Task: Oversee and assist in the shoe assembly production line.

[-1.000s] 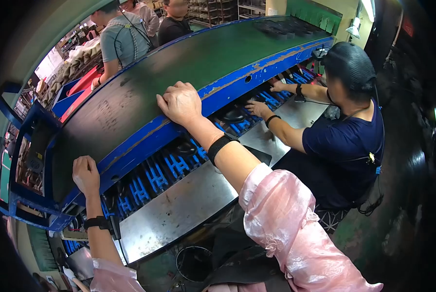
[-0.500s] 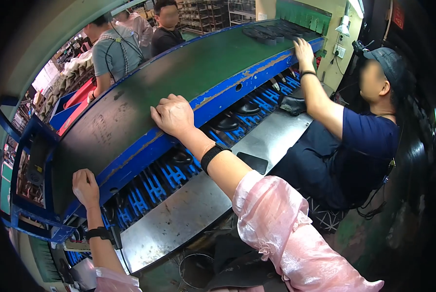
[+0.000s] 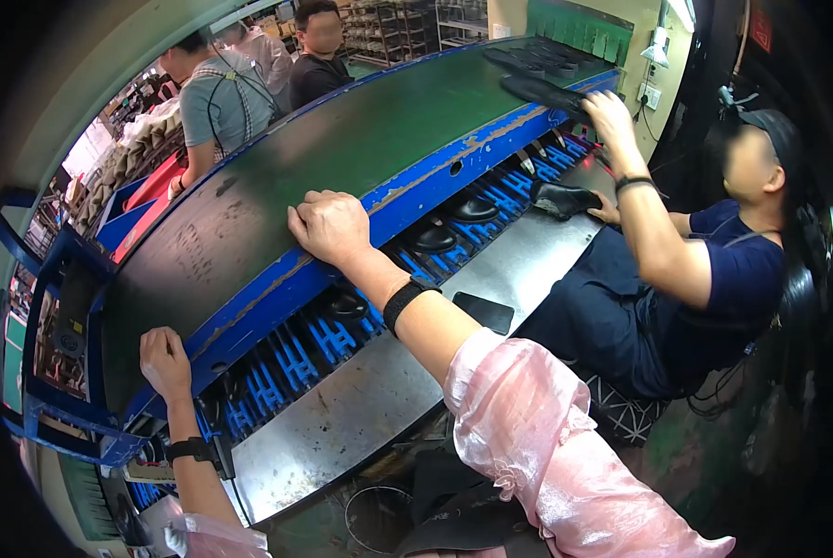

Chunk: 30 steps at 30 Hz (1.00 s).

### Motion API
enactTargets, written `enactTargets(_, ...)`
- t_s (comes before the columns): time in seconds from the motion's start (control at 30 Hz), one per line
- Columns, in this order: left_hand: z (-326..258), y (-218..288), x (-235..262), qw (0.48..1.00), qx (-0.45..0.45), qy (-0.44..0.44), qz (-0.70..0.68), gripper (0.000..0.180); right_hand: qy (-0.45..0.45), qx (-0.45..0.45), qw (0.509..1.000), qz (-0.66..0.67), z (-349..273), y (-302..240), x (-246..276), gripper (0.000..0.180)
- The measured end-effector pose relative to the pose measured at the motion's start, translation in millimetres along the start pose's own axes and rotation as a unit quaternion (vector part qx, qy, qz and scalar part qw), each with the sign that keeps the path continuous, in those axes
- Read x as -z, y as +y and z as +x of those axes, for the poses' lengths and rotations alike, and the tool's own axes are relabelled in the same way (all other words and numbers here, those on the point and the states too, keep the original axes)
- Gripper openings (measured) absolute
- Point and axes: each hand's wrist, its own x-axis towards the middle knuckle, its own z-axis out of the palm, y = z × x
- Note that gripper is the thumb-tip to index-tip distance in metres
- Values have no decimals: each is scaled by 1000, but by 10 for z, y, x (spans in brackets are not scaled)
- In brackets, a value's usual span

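My right hand (image 3: 331,226) rests at the near edge of the long green conveyor belt (image 3: 342,144), knuckles up and fingers curled with nothing visible in them. Further left, my left hand (image 3: 165,363) lies loosely closed at the blue edge rail (image 3: 266,305), also without anything visible in it. Below the rail, black shoes (image 3: 430,237) sit among blue rack bars (image 3: 291,358). To the right, a seated co-worker's raised hand (image 3: 610,121) holds a dark shoe sole (image 3: 542,93) over the belt's far end. That person's other hand (image 3: 606,208) touches a black shoe (image 3: 562,198).
A metal shelf (image 3: 342,414) runs below the rack, with a dark phone (image 3: 483,312) on it. More dark soles (image 3: 528,61) lie at the belt's far end. A blue frame (image 3: 35,372) stands at the left end. Several people (image 3: 221,102) stand behind the belt.
The co-worker has leaned back to the right, and a dark sole now shows in the raised hand. Their other hand has come into view at the black shoe. My hands have barely moved.
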Motion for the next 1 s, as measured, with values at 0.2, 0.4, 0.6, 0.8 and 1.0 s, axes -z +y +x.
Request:
enactTargets(0.2,35,-51,-10,1000,-3,4,7,14,2,-1,1000,6,33,16,-23,34)
enactTargets(0.4,-71,-87,76,1000,23,4,15,8,8,-18,999,34,-39,-89,-95,34)
enactTargets(0.6,15,35,77,999,24,20,-1,12,-29,41,999,-16,-20,-45,45,39)
enactTargets(0.8,13,24,109,999,7,28,-20,8,-35,70,997,-16,2,-37,36,39)
enactTargets(1.0,2,43,86,999,12,32,-25,9,-53,73,996,-3,-3,-22,48,38)
